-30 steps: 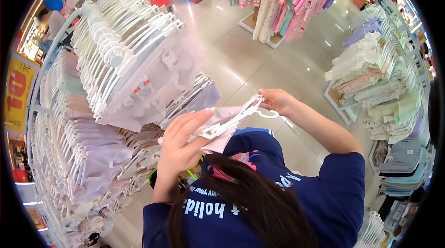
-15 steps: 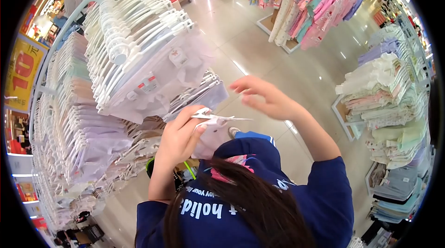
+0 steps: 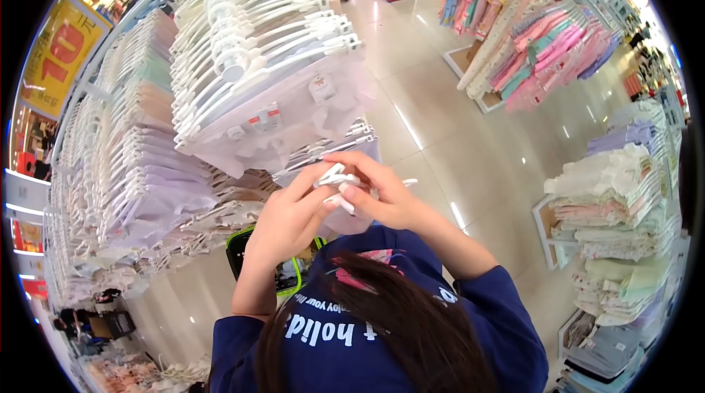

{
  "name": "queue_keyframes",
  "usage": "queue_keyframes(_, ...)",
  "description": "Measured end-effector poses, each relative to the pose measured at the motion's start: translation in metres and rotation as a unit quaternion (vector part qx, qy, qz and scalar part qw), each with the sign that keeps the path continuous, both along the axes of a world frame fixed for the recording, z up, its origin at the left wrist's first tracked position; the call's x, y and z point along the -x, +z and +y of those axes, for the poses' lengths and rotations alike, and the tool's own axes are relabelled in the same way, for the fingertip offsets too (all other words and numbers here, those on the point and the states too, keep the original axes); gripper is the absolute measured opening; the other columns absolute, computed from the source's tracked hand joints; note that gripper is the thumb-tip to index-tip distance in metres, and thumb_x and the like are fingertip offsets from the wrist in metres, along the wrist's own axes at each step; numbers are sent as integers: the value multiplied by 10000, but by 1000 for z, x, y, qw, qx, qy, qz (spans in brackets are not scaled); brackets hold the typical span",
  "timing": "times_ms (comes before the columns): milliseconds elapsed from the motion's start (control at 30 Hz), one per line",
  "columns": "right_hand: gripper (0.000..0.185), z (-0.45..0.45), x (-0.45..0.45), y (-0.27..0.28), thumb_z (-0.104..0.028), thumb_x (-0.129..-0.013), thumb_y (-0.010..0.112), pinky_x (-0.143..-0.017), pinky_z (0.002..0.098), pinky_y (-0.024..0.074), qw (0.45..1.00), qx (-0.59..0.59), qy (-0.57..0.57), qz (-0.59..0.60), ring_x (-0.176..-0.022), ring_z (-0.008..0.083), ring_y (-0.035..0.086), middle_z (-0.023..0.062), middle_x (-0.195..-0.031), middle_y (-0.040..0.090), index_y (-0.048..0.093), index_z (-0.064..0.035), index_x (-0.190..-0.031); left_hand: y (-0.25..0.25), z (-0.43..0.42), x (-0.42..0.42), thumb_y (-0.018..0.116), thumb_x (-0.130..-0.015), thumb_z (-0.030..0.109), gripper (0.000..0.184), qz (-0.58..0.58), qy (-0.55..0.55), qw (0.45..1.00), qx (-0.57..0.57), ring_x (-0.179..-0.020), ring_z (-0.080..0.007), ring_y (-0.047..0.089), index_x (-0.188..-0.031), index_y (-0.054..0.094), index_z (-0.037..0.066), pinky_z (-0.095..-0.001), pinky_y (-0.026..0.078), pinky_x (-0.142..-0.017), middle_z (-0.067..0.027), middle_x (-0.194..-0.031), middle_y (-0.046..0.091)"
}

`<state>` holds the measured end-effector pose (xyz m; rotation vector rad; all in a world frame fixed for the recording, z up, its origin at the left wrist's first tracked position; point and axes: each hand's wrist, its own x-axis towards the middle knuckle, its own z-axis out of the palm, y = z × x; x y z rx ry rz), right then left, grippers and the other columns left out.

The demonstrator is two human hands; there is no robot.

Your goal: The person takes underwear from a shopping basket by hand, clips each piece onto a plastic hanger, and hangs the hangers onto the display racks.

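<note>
In front of my chest, a white clip hanger (image 3: pixel 336 175) is between my two hands, its far end sticking out to the right past my right fingers. My left hand (image 3: pixel 288 215) is closed on the hanger's near end, with fingers curled at the clip. My right hand (image 3: pixel 389 200) is closed around the same clip area, thumb pressed toward the left fingers. A thin pale pink garment (image 3: pixel 344 222) hangs below the hands; its kind is hidden. Just beyond them are pale lilac garments (image 3: pixel 272 117) on white hangers on a rack.
A curved rack rail (image 3: pixel 139 4) packed with hangers stands at the left, beside a yellow price sign (image 3: pixel 62 55). Other clothes stands hold pink garments (image 3: pixel 551 55) and pale ones (image 3: pixel 609 191) at the right. A bright-green-edged bag (image 3: pixel 299 275) is near my left forearm.
My right hand, raised and open off to the right before, has come in to the hanger and closed on it. My left hand keeps its hold. The view has shifted slightly.
</note>
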<state>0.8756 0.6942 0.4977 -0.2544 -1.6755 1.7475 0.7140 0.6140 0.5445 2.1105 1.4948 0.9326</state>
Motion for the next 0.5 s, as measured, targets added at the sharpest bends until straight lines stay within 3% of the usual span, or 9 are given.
queue_keyframes(67,362,8,3,-10,-157,-899,490,-732,231,414,999,-33,-21,31,-861,96,494,54,-1018,548,450,-14,-1230,2,-7,-1,556,-802,55,134,-4,38,999,7,-651,-246,577,-932,582,41,-338,472,-593,-105,-1100,510)
queue_keyframes(167,317,13,2,-10,-192,-910,480,-665,205,380,995,-56,-67,40,-784,74,465,34,-942,554,515,-6,-1164,5,-14,3,549,-803,37,132,-7,84,996,-21,-656,-248,562,-930,585,36,-321,467,-606,-103,-1043,517)
queue_keyframes(200,312,15,1,-8,-195,-910,480,-647,202,371,995,-62,-74,40,-761,70,456,30,-924,552,524,-5,-1153,8,-14,5,526,-812,10,123,-5,100,994,-50,-680,-278,551,-929,563,18,-313,460,-628,-121,-930,529)
queue_keyframes(333,293,20,5,-9,-204,-898,497,-576,198,334,986,-112,-89,81,-669,71,422,27,-842,544,554,-4,-1105,6,-14,8,502,-809,-41,123,-43,165,985,-29,-703,-332,537,-928,506,-9,-319,451,-632,-159,-795,527)
queue_keyframes(500,246,19,9,-13,-182,-854,546,-551,216,362,984,-116,-122,63,-639,102,448,49,-809,552,587,5,-1007,7,-16,14,528,-793,-34,95,40,199,979,-18,-748,-326,567,-883,529,-4,-342,465,-673,-148,-830,547)
